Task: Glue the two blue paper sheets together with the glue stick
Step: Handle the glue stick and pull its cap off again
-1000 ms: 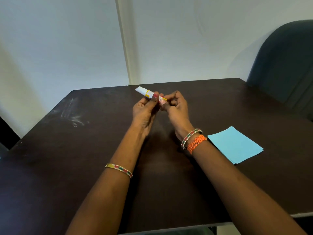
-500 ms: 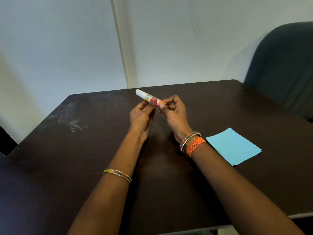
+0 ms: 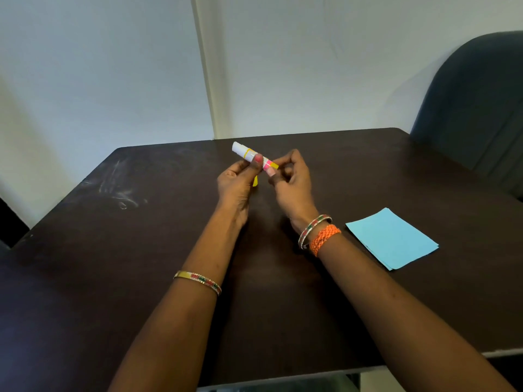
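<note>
A glue stick (image 3: 249,154), white with yellow and pink bands, is held above the dark table's middle, tilted with its white end up to the left. My left hand (image 3: 237,184) grips its body between thumb and fingers. My right hand (image 3: 291,179) pinches its yellow lower end. A small yellow piece (image 3: 255,181) shows just under my left thumb; what it is cannot be told. The blue paper sheets (image 3: 392,239) lie stacked flat on the table to the right of my right wrist, with a second sheet's edge peeking out below.
The dark brown table (image 3: 119,250) has chalky smears at its left rear. A dark blue chair (image 3: 475,108) stands at the far right corner. A pale wall runs behind the table. The table's front edge is near my elbows.
The glue stick and both hands have stayed in nearly the same place above the table. My fingers have shifted slightly on the stick. The blue sheets have not moved.
</note>
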